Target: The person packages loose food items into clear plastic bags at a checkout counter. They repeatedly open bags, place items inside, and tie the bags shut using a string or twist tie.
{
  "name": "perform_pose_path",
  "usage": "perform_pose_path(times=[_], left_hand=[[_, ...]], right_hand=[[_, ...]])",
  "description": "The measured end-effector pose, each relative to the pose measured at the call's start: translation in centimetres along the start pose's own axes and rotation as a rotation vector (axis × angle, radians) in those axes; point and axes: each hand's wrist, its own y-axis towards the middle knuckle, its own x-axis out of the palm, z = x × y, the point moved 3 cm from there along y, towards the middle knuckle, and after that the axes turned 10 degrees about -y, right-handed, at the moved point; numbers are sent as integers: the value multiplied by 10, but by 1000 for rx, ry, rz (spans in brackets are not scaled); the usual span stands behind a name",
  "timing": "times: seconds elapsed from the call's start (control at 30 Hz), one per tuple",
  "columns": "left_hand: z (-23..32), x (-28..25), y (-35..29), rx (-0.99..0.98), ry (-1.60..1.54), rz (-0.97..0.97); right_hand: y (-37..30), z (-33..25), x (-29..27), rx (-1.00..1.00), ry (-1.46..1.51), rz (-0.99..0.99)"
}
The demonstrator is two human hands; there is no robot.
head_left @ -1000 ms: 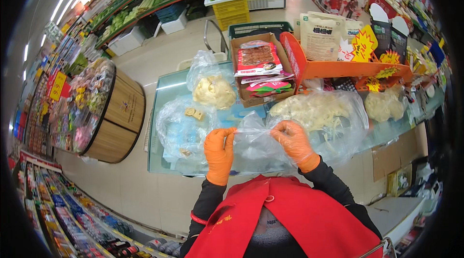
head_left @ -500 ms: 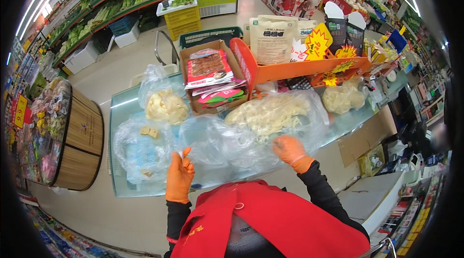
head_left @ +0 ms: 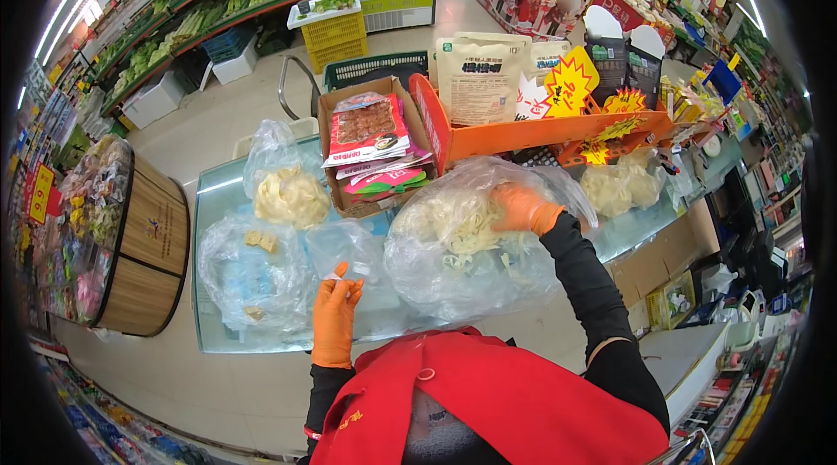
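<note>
My left hand (head_left: 334,321), in an orange glove, pinches the edge of a small clear plastic bag (head_left: 340,244) near the table's front edge. My right hand (head_left: 521,207), gloved alike, reaches into a large clear bag (head_left: 427,284) and touches the pale noodle-like strips (head_left: 466,238) inside. Its fingertips are partly hidden by the strips and plastic. To the left of these, an opened clear bag (head_left: 228,269) holds a few yellowish pieces (head_left: 260,241). Behind it sits a bag of pale, wide sheets (head_left: 292,197).
On the glass table (head_left: 209,330), a cardboard box (head_left: 344,203) of packets stands beside an orange display tray (head_left: 488,138) with pouches and price signs. Another bag of pale food (head_left: 621,186) lies at right. A round wooden display stand (head_left: 148,247) is left of the table.
My right hand has moved forward from the large bag's near side into the pale strips, and the bag's mouth gapes more. My left hand still pinches the small bag, slightly lower and further right.
</note>
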Motion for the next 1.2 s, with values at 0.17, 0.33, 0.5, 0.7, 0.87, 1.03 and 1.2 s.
perform_pose_path(times=[0.17, 0.33, 0.5, 0.7, 0.87, 1.03, 1.2], left_hand=[[-21, 6, -4, -34, 257, 32], [-53, 28, 8, -1, 579, -35], [-67, 40, 28, -84, 617, -42], [-56, 53, 19, -162, 358, 2], [-63, 81, -1, -248, 178, -94], [-65, 98, -3, -225, 152, -186], [-52, 102, 8, -117, 275, -155]], right_hand=[[3, -19, 10, -41, -242, 46], [40, -2, 27, 16, -145, -42], [22, -10, 13, -134, -139, 106], [-26, 12, -73, -292, 151, 383], [-47, 17, -110, -245, 68, 555], [-65, 13, -127, -179, 204, 592], [-63, 19, -72, -191, -169, 309]])
